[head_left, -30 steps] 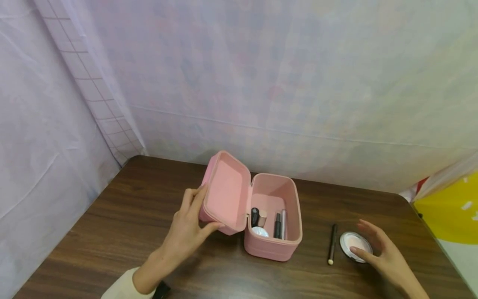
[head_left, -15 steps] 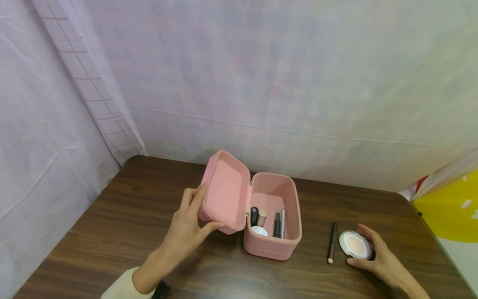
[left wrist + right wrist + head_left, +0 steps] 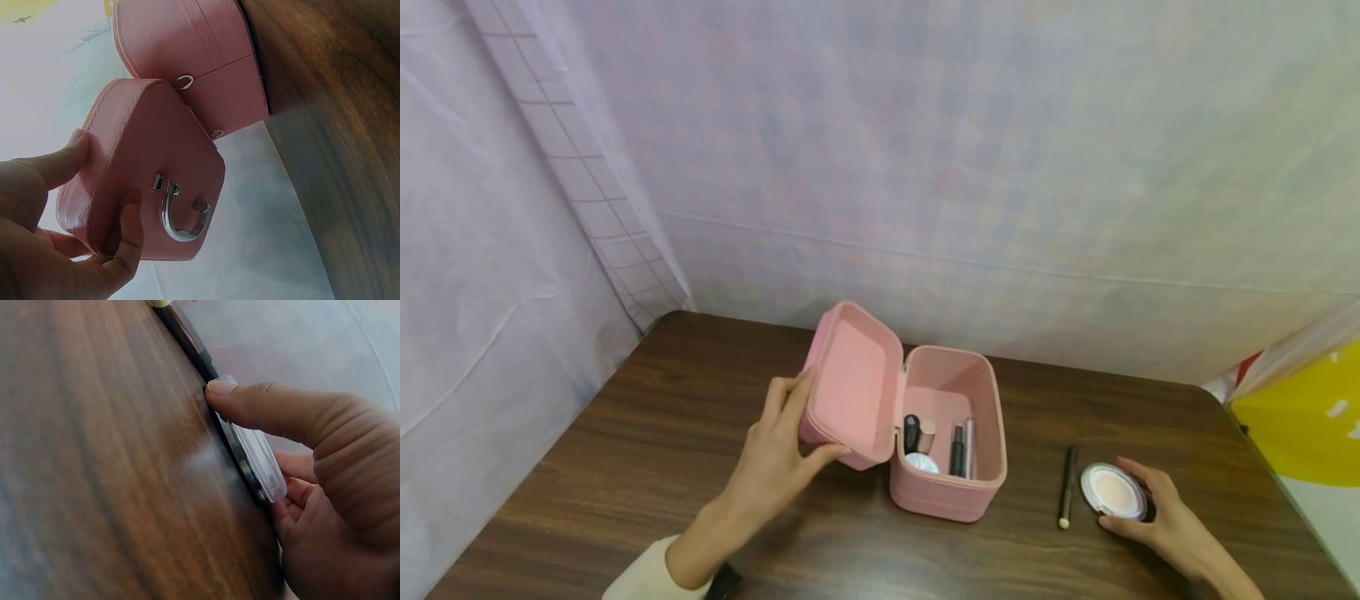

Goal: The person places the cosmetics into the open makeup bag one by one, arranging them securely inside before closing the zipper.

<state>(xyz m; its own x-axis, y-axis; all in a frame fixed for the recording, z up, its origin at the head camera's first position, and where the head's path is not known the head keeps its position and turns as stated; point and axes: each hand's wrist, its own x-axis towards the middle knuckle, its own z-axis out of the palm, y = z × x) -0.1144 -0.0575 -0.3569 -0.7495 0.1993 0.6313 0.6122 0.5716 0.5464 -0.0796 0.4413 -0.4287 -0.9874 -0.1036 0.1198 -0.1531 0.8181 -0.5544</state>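
A pink cosmetic case stands on the table with its lid swung out to the left. My left hand holds that lid, thumb on its near rim and fingers behind. In the left wrist view a silver handle shows on the lid's outside, beside the fingers. On the right, my right hand grips a round powder compact by its edge between thumb and fingers. Its clear cover and dark base show low over the wood in the right wrist view. A slim makeup brush lies left of it.
Inside the case lie a black item, a beige cap-like piece, a white disc, a dark tube and a silver tube. A white curtain hangs behind the wooden table.
My right hand has gone from hovering over the compact, thumb across its face, to gripping it by the edge. The left hand and lid stay in place.
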